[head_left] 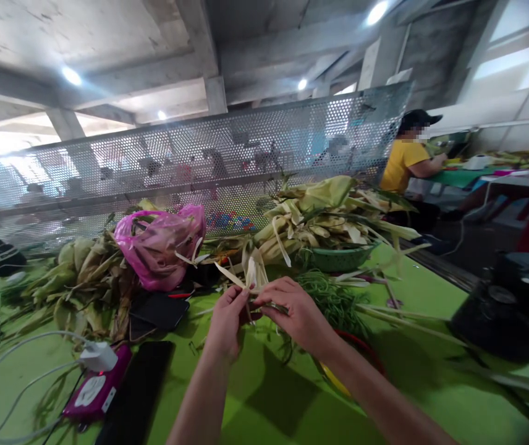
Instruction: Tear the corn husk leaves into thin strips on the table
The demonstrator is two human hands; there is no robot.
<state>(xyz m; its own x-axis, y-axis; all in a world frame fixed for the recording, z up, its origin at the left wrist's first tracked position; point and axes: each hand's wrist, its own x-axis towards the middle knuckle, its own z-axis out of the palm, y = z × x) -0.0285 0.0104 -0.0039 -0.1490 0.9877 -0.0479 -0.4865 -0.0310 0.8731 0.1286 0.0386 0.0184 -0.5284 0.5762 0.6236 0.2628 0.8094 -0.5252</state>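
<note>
The left hand [228, 312] and right hand [295, 309] pinch the lower end of a pale, fan-shaped corn-husk bundle [256, 272] above the bright green counter [190, 364]. The husk is gathered, but its loose ends splay, so the piece looks unfinished. Beyond, a heaped pile of pale-green husks [320, 216] over a green plastic basket [343, 258] appears unworked.

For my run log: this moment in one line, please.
left hand: pinching pale husk | right hand: gripping same husk | beyond: green basin, husk heap, pink bag
</note>
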